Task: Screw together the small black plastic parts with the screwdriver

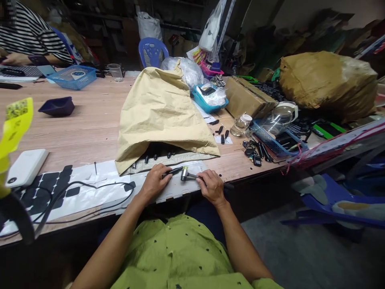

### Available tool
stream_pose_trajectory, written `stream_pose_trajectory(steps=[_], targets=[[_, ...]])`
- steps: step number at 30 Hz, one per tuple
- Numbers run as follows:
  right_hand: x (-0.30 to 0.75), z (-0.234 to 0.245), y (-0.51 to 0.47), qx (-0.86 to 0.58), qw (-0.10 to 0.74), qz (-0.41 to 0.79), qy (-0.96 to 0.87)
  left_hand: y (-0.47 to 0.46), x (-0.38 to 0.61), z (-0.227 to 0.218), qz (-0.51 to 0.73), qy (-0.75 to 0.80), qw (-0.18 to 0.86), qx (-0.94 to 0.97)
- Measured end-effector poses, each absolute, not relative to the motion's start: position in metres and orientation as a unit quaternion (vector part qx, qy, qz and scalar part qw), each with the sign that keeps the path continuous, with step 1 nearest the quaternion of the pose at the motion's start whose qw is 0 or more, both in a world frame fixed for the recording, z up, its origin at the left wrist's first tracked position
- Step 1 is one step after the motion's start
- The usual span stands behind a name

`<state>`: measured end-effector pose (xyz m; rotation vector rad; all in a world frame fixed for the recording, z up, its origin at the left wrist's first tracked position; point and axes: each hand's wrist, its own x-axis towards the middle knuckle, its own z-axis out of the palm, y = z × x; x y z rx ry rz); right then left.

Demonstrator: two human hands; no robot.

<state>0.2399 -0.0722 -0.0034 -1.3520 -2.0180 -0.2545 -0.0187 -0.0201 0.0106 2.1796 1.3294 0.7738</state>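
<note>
The tan cloth [162, 116] lies in a raised heap on the worktop [99, 124], its open edge facing the person, with small dark parts [155, 157] lined up inside that mouth. Just on the person's side of the cloth, over a pale sheet [176, 189], the right hand [212, 186] has its grip closed round the handle of a small hammer [184, 174], whose metal head points toward the left hand. The left hand [155, 182], beside the cloth's near edge, has its grip narrow on a slim black piece [173, 172], probably a cable end or tool, though it is too small to be sure. Left of the cloth sits a dark purple tray [57, 106]; right of it are a cardboard box [248, 96], a glass jar [240, 126] and a blue basket [278, 144].
</note>
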Motion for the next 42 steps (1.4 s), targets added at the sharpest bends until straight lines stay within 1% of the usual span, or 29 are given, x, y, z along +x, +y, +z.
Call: stream_pose_trajectory(steps=[6,12,17,22,28,35,38,42], targets=[[0.234,0.005,-0.078,-0.528,0.417,0.017,-0.739,-0.029,-0.01,0.007,0.291,0.494,0.21,0.792],[0.218,0.012,-0.081,-0.549,0.437,0.059,-0.71,-0.024,-0.006,0.004,0.298,0.495,0.208,0.789],[0.211,0.018,-0.084,-0.544,0.446,0.048,-0.709,-0.025,-0.005,0.005,0.299,0.489,0.221,0.789],[0.208,0.015,-0.084,-0.546,0.411,0.033,-0.729,-0.025,-0.004,0.006,0.3,0.491,0.229,0.785],[0.207,0.019,-0.085,-0.54,0.422,0.059,-0.726,-0.025,-0.002,0.008,0.297,0.498,0.247,0.776],[0.201,0.016,-0.085,-0.531,0.387,0.061,-0.751,-0.026,0.0,0.012,0.289,0.503,0.252,0.775],[0.207,0.015,-0.078,-0.549,0.385,0.032,-0.741,-0.027,0.001,0.012,0.288,0.509,0.246,0.773],[0.22,0.011,-0.066,-0.596,0.349,-0.06,-0.721,-0.028,0.001,0.013,0.285,0.513,0.24,0.773]])
